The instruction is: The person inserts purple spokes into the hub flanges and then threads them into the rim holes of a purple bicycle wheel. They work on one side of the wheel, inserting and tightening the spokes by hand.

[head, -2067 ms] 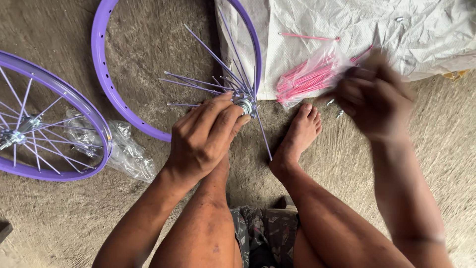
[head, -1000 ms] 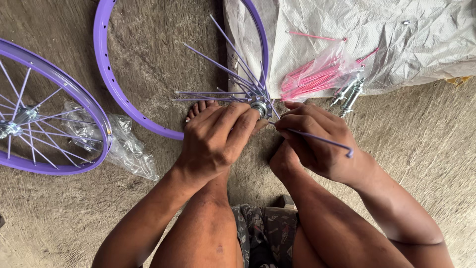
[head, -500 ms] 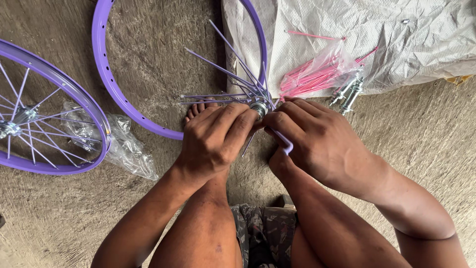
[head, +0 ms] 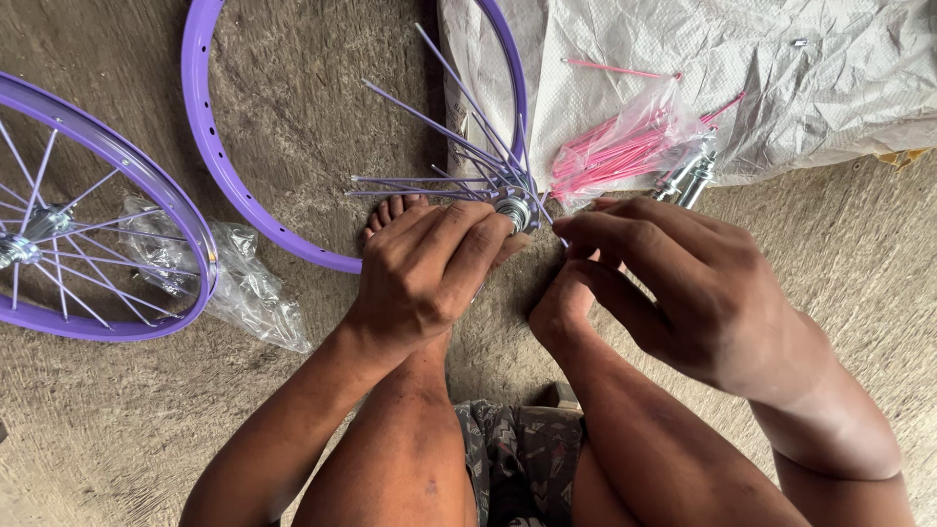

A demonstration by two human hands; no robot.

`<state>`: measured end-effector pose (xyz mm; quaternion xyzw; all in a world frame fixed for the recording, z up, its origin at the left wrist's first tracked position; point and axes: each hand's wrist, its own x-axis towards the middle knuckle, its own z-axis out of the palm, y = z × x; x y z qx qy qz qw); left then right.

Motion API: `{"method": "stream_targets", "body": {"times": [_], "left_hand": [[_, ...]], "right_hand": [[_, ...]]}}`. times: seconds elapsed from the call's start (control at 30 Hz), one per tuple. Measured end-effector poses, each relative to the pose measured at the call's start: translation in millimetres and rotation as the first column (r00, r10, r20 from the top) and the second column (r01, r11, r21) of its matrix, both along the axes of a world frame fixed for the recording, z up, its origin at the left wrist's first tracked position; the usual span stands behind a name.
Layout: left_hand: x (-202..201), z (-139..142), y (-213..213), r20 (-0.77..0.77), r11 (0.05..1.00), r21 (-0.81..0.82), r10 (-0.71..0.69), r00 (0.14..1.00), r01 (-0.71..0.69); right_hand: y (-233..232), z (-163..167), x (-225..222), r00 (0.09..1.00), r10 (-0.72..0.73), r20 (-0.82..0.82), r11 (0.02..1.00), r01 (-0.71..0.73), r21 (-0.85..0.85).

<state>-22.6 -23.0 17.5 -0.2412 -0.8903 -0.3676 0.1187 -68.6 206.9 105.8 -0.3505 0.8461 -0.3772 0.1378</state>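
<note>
My left hand (head: pixel 429 273) grips a small silver wheel hub (head: pixel 513 210) held between my feet on the ground. Several purple spokes (head: pixel 439 127) fan out from the hub up and to the left. My right hand (head: pixel 673 283) is just right of the hub, its fingertips pinched on a thin purple spoke end (head: pixel 556 234) at the hub's flange. An empty purple rim (head: pixel 210 146) lies on the ground around the spokes.
A finished purple spoked wheel (head: pixel 88 224) lies at the left beside crumpled clear plastic (head: pixel 244 288). A bag of pink spokes (head: pixel 625 146) and metal axle parts (head: pixel 683 176) rest on a white woven sack (head: pixel 781 68) at the upper right. The ground is rough concrete.
My right hand went from the pink spoke bag down to the hub with a purple spoke. It has fed the spoke in at the hub. My left hand stayed on the hub.
</note>
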Motion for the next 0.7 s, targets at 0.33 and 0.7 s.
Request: {"method": "stream_targets", "body": {"times": [0.33,0.7], "left_hand": [[2,3,-2,0.002,0.999,-0.015,-0.036,0.999,0.036],[2,14,-1,0.018,0.996,0.008,-0.089,0.996,0.089]], "right_hand": [[5,-47,-11,0.960,-0.083,0.269,0.995,0.064,0.079],[-9,-63,-12,0.979,0.170,0.112,0.985,-0.173,0.018]]}}
